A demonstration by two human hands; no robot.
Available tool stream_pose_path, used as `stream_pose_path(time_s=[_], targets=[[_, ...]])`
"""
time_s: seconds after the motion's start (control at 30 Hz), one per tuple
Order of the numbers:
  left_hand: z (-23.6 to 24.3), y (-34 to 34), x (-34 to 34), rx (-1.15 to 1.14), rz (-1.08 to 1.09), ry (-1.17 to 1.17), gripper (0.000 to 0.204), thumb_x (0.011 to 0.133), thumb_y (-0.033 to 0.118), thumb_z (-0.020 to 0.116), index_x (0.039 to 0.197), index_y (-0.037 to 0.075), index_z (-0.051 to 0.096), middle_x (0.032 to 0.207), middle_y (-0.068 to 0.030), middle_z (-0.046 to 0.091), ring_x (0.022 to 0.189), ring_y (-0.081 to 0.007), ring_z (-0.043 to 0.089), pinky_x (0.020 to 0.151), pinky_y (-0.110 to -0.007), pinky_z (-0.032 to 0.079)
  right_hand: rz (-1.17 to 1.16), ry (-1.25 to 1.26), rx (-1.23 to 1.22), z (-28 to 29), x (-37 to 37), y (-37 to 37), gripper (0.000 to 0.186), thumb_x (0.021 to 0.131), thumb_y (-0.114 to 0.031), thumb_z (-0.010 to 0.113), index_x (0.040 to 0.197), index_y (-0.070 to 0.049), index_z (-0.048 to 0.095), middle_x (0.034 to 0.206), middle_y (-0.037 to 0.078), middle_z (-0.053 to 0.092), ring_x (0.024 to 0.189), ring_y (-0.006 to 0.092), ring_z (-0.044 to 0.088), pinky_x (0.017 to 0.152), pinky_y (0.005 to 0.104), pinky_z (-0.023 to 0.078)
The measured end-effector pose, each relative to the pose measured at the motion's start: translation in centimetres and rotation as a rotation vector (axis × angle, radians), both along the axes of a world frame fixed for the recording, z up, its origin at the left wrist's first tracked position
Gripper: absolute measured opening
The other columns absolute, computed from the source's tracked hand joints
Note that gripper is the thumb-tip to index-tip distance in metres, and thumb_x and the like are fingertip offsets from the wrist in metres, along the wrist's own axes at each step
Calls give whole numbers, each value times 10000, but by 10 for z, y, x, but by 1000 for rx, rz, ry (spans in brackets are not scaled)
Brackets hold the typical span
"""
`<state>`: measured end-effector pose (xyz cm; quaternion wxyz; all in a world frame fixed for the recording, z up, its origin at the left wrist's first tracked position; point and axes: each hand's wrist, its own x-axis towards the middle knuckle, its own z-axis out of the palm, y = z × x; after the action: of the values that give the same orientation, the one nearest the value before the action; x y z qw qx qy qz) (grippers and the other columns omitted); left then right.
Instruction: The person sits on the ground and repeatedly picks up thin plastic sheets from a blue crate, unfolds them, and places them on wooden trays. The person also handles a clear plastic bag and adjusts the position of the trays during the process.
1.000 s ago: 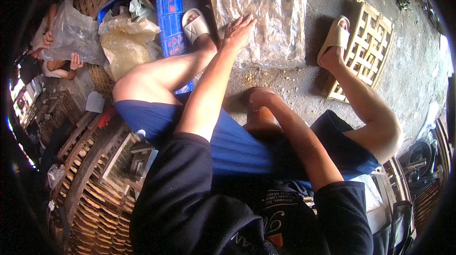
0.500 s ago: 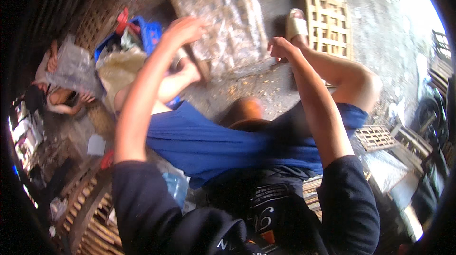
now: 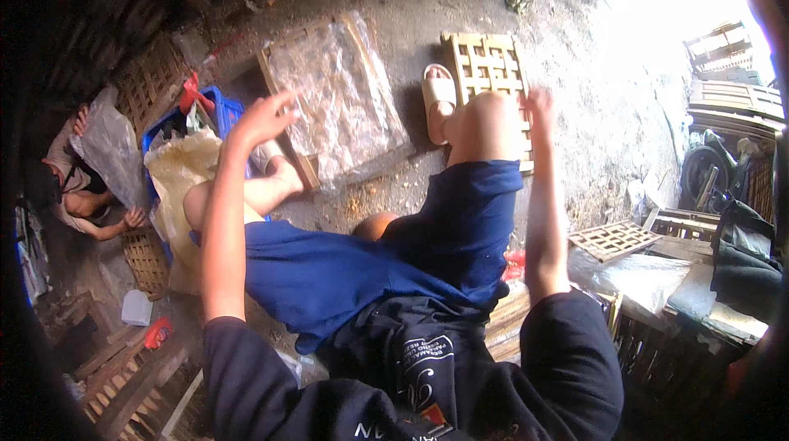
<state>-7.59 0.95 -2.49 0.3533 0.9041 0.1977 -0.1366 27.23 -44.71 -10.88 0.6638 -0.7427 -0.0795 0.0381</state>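
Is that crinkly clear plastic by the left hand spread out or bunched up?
Spread out: the clear plastic lies wrinkled but wide across the wooden frame, covering most of it.

Rough grey floor (image 3: 596,104), plastic-covered flat crate (image 3: 333,100), pale lattice crate (image 3: 486,69), blue plastic crate (image 3: 223,110), scattered crumbs (image 3: 357,201)

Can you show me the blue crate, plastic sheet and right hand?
Blue crate (image 3: 226,113), head view: its side wall.
Plastic sheet (image 3: 333,100), head view: its crinkled middle.
Right hand (image 3: 539,109), head view: its blurred middle.
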Motion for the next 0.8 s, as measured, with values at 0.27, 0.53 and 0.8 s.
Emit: stream_pose_path(time_s=[0.27, 0.53, 0.8], targets=[[-34, 13, 5, -27, -44, 312, 580, 873, 285, 650, 1401, 131, 468, 1282, -206, 587, 1202, -314, 567, 980, -372, 454, -155, 608, -766, -174, -227, -99, 374, 857, -233, 629, 1147, -11, 546, 972, 178, 607, 882, 279, 600, 735, 398, 480], [-43, -14, 63, -66, -165, 269, 573, 893, 244, 645, 1414, 109, 448, 1235, -161, 637, 1158, -264, 605, 959, -346, 456, 87, 384, -1062, -182, -156, -67, 504, 806, -244, 697, 1221, -37, 500, 1173, 251, 541, 1073, 408, 566, 886, 507, 473], [-42, -13, 102, -60, -118, 421, 583, 889, 211, 648, 1422, 102, 438, 1271, -174, 611, 1192, -266, 579, 978, -353, 446, 136, 226, -1326, -179, -90, 8, 705, 723, -302, 765, 1307, -71, 443, 1178, 233, 536, 1152, 385, 530, 928, 494, 458]])
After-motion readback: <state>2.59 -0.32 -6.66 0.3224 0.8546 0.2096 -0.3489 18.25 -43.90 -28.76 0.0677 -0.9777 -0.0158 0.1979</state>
